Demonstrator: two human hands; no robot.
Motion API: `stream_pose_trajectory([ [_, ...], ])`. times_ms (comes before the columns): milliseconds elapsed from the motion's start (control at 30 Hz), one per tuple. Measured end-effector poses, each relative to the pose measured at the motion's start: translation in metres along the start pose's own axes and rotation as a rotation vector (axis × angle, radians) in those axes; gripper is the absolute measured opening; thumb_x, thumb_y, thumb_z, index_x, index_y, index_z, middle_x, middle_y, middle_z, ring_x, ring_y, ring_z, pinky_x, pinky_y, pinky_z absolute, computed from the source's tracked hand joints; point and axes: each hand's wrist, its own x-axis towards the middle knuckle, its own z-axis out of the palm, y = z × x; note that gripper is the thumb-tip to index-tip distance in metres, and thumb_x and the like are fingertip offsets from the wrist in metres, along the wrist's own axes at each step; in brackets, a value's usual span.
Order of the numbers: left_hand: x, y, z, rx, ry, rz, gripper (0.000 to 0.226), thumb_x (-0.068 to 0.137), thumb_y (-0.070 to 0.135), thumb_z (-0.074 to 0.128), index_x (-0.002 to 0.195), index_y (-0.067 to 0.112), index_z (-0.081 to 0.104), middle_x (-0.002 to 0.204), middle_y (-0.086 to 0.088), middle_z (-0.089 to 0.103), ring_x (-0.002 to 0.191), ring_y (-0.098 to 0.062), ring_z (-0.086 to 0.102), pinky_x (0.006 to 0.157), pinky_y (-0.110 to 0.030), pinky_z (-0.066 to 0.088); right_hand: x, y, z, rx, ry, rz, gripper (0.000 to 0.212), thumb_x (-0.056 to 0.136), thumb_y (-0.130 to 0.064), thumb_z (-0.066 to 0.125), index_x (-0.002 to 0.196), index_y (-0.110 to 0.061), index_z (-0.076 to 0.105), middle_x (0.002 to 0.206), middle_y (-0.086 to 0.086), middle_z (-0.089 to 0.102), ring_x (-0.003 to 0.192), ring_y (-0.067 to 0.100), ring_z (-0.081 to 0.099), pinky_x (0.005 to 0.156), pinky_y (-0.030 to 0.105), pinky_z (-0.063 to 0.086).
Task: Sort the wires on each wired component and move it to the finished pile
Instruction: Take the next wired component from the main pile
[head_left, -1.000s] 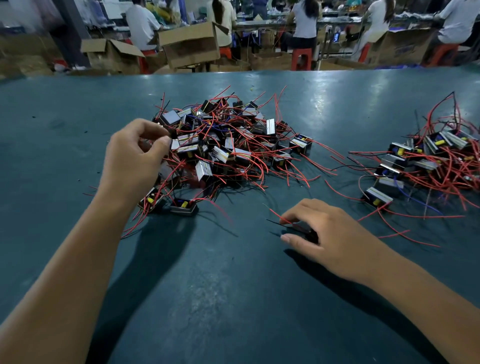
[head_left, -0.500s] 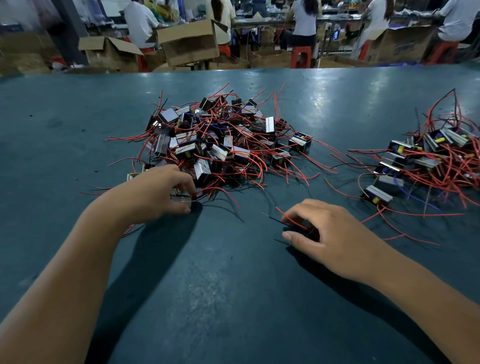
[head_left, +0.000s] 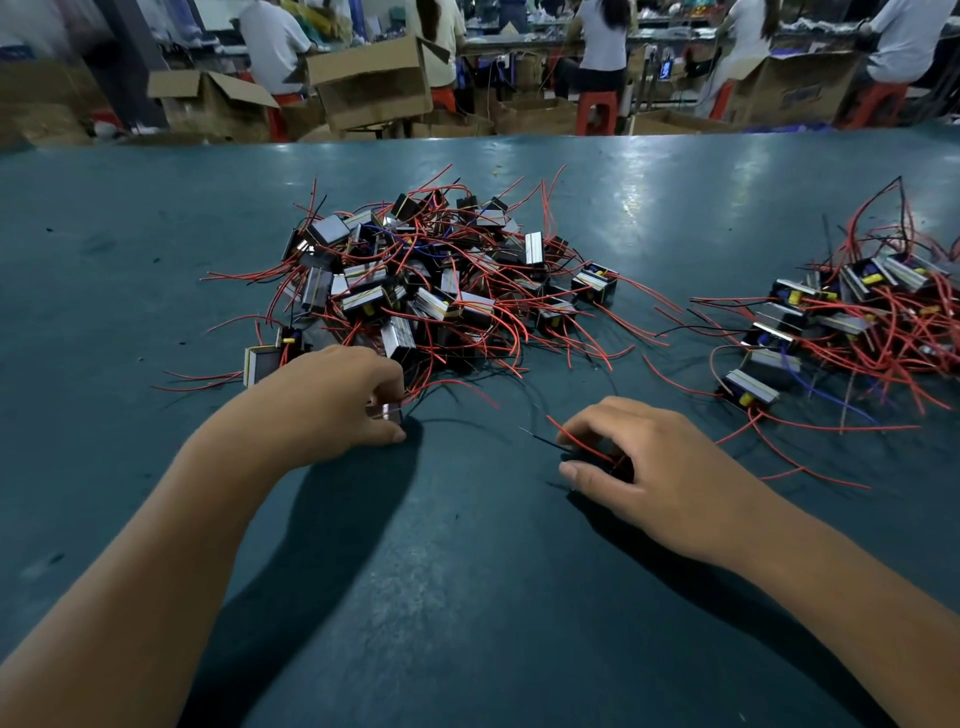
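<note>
A heap of small black wired components (head_left: 441, 280) with red wires lies in the middle of the green table (head_left: 156, 270). A second, smaller pile (head_left: 852, 322) sits at the right edge. My left hand (head_left: 332, 400) grips one component (head_left: 387, 413) at the heap's near edge, fingers and thumb curled around it. My right hand (head_left: 649, 462) rests on the table and holds another component (head_left: 618, 465), mostly hidden under the fingers, with its red and black wires sticking out to the left.
One component (head_left: 260, 364) lies apart at the heap's left edge. Loose red wires trail from both piles toward the table's front. Beyond the far edge are cardboard boxes (head_left: 371, 88), red stools and seated people at benches.
My left hand dropped from above the heap's left side to its near edge and took hold of a component there. My right hand stayed put with its component.
</note>
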Motion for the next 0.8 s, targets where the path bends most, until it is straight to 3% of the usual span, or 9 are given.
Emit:
stream_pose_trajectory([
  [100, 0.0, 0.0, -0.002, -0.039, 0.141, 0.043, 0.024, 0.086, 0.04, 0.074, 0.105, 0.027, 0.065, 0.092, 0.01, 0.066, 0.081, -0.012, 0.057, 0.073, -0.032, 0.045, 0.0, -0.001, -0.001, 0.023, 0.011, 0.021, 0.023, 0.091, -0.042, 0.063, 0.107, -0.027, 0.063, 0.1, -0.016, 0.059, 0.09, -0.004, 0.052, 0.078, 0.009, 0.035],
  [200, -0.003, 0.0, -0.014, -0.577, 0.395, 0.182, 0.053, 0.084, 0.032, 0.078, 0.129, 0.036, 0.051, 0.094, 0.01, 0.076, 0.077, -0.005, 0.068, 0.076, -0.024, 0.051, -0.002, -0.004, -0.004, 0.042, 0.093, 0.031, 0.029, 0.091, -0.044, 0.061, 0.113, -0.025, 0.063, 0.107, -0.017, 0.061, 0.096, -0.006, 0.05, 0.084, 0.004, 0.033],
  [300, -0.009, 0.006, -0.022, -1.076, 0.538, 0.367, 0.062, 0.083, 0.033, 0.078, 0.138, 0.025, 0.05, 0.104, 0.004, 0.074, 0.079, -0.004, 0.063, 0.071, -0.014, 0.05, -0.003, -0.011, -0.008, 0.061, 0.25, -0.034, 0.032, 0.097, -0.043, 0.056, 0.118, -0.02, 0.063, 0.112, -0.013, 0.061, 0.107, -0.002, 0.051, 0.092, 0.004, 0.03],
  [400, -0.011, 0.019, -0.02, -1.504, 0.435, 0.531, 0.053, 0.083, 0.029, 0.079, 0.131, 0.018, 0.059, 0.105, -0.005, 0.067, 0.073, -0.012, 0.06, 0.063, -0.019, 0.05, -0.005, -0.019, -0.011, 0.138, 0.373, -0.112, 0.036, 0.096, -0.042, 0.053, 0.122, -0.018, 0.061, 0.114, -0.011, 0.063, 0.11, -0.002, 0.053, 0.096, 0.009, 0.034],
  [500, -0.01, 0.038, -0.009, -1.651, 0.287, 0.637, 0.032, 0.085, 0.022, 0.073, 0.117, 0.023, 0.068, 0.115, 0.001, 0.068, 0.081, -0.014, 0.065, 0.071, -0.024, 0.054, -0.006, -0.024, -0.012, 0.4, 0.298, -0.086, 0.04, 0.092, -0.048, 0.052, 0.124, -0.025, 0.058, 0.111, -0.015, 0.067, 0.11, 0.004, 0.06, 0.093, 0.014, 0.041],
  [567, -0.009, 0.05, 0.001, -1.69, 0.157, 0.659, 0.029, 0.085, 0.021, 0.076, 0.112, 0.021, 0.066, 0.116, -0.003, 0.066, 0.089, -0.019, 0.066, 0.08, -0.029, 0.056, -0.005, -0.028, -0.012, 0.692, 0.205, -0.035, 0.041, 0.088, -0.048, 0.06, 0.122, -0.026, 0.059, 0.107, -0.008, 0.071, 0.103, 0.007, 0.064, 0.09, 0.018, 0.046],
  [667, -0.006, 0.059, 0.013, -1.593, -0.002, 0.684, 0.036, 0.088, 0.019, 0.074, 0.115, 0.005, 0.054, 0.118, -0.014, 0.063, 0.1, -0.028, 0.063, 0.088, -0.036, 0.053, -0.004, -0.032, -0.008, 1.041, 0.171, -0.004, 0.032, 0.086, -0.032, 0.065, 0.113, -0.015, 0.062, 0.096, 0.002, 0.074, 0.09, 0.009, 0.067, 0.08, 0.018, 0.05],
  [733, -0.005, 0.063, 0.015, -1.54, -0.079, 0.706, 0.036, 0.091, 0.016, 0.071, 0.115, -0.002, 0.051, 0.123, -0.018, 0.061, 0.104, -0.03, 0.062, 0.091, -0.037, 0.051, -0.003, -0.034, -0.004, 1.105, 0.186, 0.019, 0.026, 0.084, -0.025, 0.065, 0.106, -0.01, 0.064, 0.089, 0.002, 0.072, 0.082, 0.011, 0.065, 0.071, 0.021, 0.051],
  [800, -0.005, 0.065, 0.016, -1.539, -0.098, 0.672, 0.036, 0.089, 0.017, 0.073, 0.119, 0.004, 0.057, 0.129, -0.015, 0.061, 0.111, -0.028, 0.063, 0.093, -0.035, 0.051, -0.002, -0.033, -0.001, 1.075, 0.23, 0.054, 0.02, 0.082, -0.025, 0.069, 0.099, -0.016, 0.067, 0.084, -0.001, 0.072, 0.075, 0.01, 0.064, 0.066, 0.022, 0.05],
])
